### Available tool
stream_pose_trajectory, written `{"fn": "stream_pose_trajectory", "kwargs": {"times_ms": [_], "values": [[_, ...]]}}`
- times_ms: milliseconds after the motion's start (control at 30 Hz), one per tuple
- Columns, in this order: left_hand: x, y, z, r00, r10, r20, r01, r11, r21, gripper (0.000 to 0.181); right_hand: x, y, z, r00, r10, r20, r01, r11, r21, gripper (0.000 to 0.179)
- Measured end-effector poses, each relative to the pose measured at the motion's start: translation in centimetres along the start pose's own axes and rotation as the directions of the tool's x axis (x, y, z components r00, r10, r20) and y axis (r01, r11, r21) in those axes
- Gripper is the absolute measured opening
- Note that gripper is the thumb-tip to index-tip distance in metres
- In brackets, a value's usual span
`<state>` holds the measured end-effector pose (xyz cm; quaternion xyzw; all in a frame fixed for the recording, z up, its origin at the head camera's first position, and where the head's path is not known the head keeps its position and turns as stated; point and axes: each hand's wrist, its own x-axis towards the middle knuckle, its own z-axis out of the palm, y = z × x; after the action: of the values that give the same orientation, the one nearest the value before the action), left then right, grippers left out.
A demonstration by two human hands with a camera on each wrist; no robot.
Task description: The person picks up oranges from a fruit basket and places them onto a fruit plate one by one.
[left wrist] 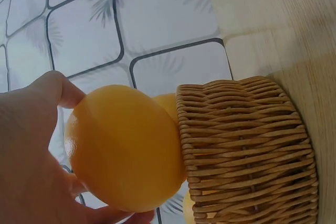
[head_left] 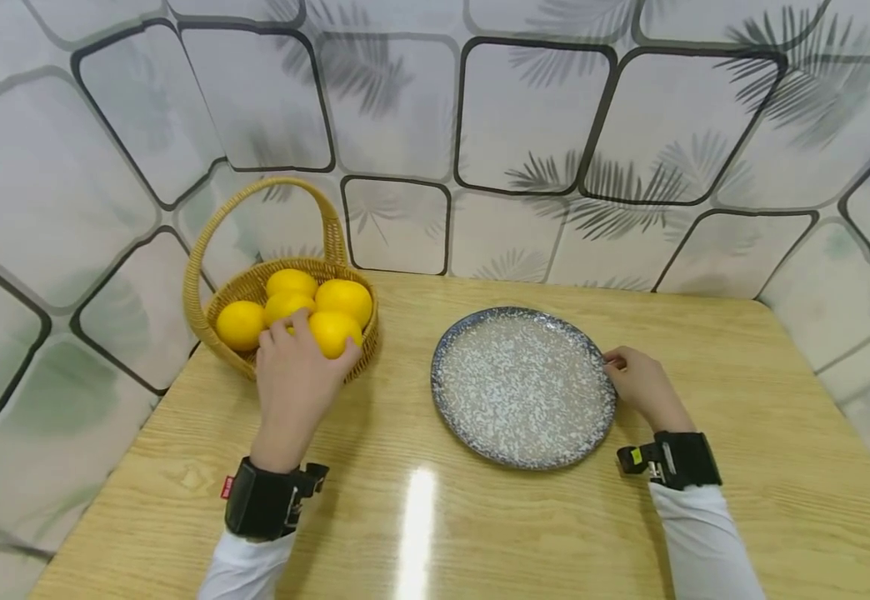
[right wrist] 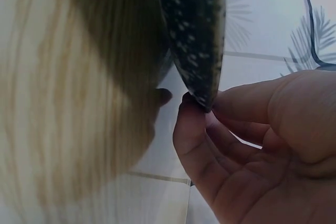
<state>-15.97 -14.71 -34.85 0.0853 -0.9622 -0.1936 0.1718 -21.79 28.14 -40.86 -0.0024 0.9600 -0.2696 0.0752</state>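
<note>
My left hand grips a smooth, round yellow fruit at the front right of a wicker basket. In the left wrist view, thumb and fingers curl round this fruit right at the basket's woven wall. Several more yellow fruits lie behind and left of it in the basket. On the right, my right hand pinches the right rim of a round speckled grey plate with a dark edge. The right wrist view has thumb and fingertips on that plate's rim.
Both basket and plate stand on a light wooden table, the basket at the back left. Its tall arched handle rises over the fruit. A patterned wall borders the table at the back.
</note>
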Motion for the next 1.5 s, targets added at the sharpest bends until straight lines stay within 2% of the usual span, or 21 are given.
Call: {"fn": "stream_pose_trajectory", "kwargs": {"times_ms": [100,167,400,567,733,800,900,1000,1100,1200,1333,1500], "values": [[0.0,0.2,0.2,0.999,-0.002,0.047,0.003,1.000,-0.031,0.079,0.1,0.2,0.0,1.000,0.011,-0.001,-0.011,1.000,0.004,0.039],[0.0,0.2,0.6,0.999,0.004,0.054,-0.001,0.999,-0.050,0.081,0.1,0.3,0.1,1.000,0.014,-0.004,-0.014,1.000,0.008,0.039],[0.0,1.1,1.5,0.996,0.076,-0.039,-0.078,0.996,-0.054,0.084,0.1,0.5,0.3,1.000,0.017,-0.010,-0.017,1.000,0.020,0.038],[0.7,3.4,2.2,0.984,0.174,-0.039,-0.176,0.983,-0.044,0.082,0.0,0.6,0.3,0.999,0.015,-0.036,-0.014,0.999,0.038,0.038],[1.6,6.2,3.5,0.966,0.257,0.035,-0.255,0.965,-0.057,0.080,0.1,0.6,0.6,0.999,0.024,-0.036,-0.023,0.999,0.036,0.037],[2.0,7.3,4.3,0.951,0.298,0.078,-0.293,0.954,-0.066,0.080,0.2,0.5,0.7,0.999,0.029,-0.034,-0.027,0.999,0.036,0.038],[2.5,9.4,5.7,0.921,0.368,0.128,-0.356,0.928,-0.109,0.082,0.3,0.6,0.7,0.998,0.041,-0.036,-0.040,0.998,0.044,0.038],[2.7,11.4,7.3,0.879,0.447,0.165,-0.424,0.892,-0.157,0.081,0.4,0.5,0.8,0.998,0.045,-0.032,-0.044,0.998,0.040,0.038],[2.7,13.5,8.8,0.824,0.526,0.211,-0.485,0.847,-0.216,0.081,0.2,0.5,0.8,0.998,0.048,-0.030,-0.046,0.998,0.046,0.038],[2.7,15.4,9.9,0.784,0.568,0.251,-0.503,0.817,-0.281,0.080,0.1,0.4,0.7,0.999,0.032,-0.034,-0.031,0.999,0.045,0.037],[2.7,17.2,11.2,0.759,0.575,0.305,-0.468,0.808,-0.357,0.081,0.4,0.2,0.3,0.999,0.010,-0.035,-0.009,0.999,0.033,0.035],[2.3,18.4,12.8,0.736,0.579,0.351,-0.440,0.803,-0.402,0.084,0.2,0.3,0.4,0.999,0.020,-0.036,-0.019,0.999,0.038,0.034]]}}
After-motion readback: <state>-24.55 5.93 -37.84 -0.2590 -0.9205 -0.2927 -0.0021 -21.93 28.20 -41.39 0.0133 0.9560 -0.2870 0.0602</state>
